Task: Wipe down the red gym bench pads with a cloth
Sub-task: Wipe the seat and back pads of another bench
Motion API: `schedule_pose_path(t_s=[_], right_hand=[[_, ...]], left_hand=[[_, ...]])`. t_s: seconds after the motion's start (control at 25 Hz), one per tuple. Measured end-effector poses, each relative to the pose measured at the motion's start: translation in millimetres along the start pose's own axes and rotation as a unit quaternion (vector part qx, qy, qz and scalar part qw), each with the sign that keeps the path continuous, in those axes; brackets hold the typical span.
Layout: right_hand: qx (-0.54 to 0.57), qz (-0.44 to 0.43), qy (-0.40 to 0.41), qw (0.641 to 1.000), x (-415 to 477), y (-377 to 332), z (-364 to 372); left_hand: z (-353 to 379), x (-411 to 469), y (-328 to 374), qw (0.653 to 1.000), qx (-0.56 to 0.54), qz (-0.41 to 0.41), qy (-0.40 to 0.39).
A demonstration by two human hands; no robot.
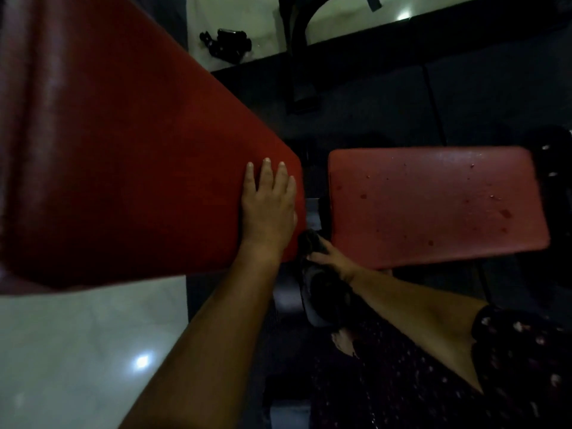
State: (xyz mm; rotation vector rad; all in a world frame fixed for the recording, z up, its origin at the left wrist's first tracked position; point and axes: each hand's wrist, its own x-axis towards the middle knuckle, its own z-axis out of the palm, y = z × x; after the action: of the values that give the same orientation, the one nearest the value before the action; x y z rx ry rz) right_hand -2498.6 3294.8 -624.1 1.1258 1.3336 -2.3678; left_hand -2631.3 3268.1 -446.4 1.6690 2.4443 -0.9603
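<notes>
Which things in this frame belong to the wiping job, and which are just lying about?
Job: long red pad, under the flat left hand; spotted red seat pad; dark cloth, gripped by the right hand.
Lying about: small black objects on the pale floor; black frame leg.

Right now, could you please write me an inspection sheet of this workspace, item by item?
Surface: large red pad, no marks seen; small red pad carries dark spots and droplets.
Job's things: dark cloth, bunched in the gap between the pads.
Clutter: black objects on the white tiles.
Hands: left hand lies flat on the large red pad; right hand grips the dark cloth.
Cables: nothing seen.
Surroundings: black frame, dark mat.
</notes>
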Motion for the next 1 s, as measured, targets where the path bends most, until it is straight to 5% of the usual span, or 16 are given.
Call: schedule_pose_path(t_s=[0.36, 0.64, 0.84, 1.0], right_hand=[[0.091, 0.049, 0.023, 0.994, -84, -38, 84], [-0.020, -0.041, -0.030, 0.998, -128, -79, 102], [-0.036, -0.055, -0.066, 0.996, -161, -116, 122], [-0.083, -0.083, -0.041, 0.992, -186, -144, 147]], left_hand=[[-26, -84, -44, 0.979, 0.091, -0.086, 0.161], [-56, -154, -99, 0.939, 0.016, -0.178, 0.293], [-52, -195, -168, 0.948, -0.192, -0.137, 0.212], [-34, -209, -181, 0.952, -0.239, -0.118, 0.148]])
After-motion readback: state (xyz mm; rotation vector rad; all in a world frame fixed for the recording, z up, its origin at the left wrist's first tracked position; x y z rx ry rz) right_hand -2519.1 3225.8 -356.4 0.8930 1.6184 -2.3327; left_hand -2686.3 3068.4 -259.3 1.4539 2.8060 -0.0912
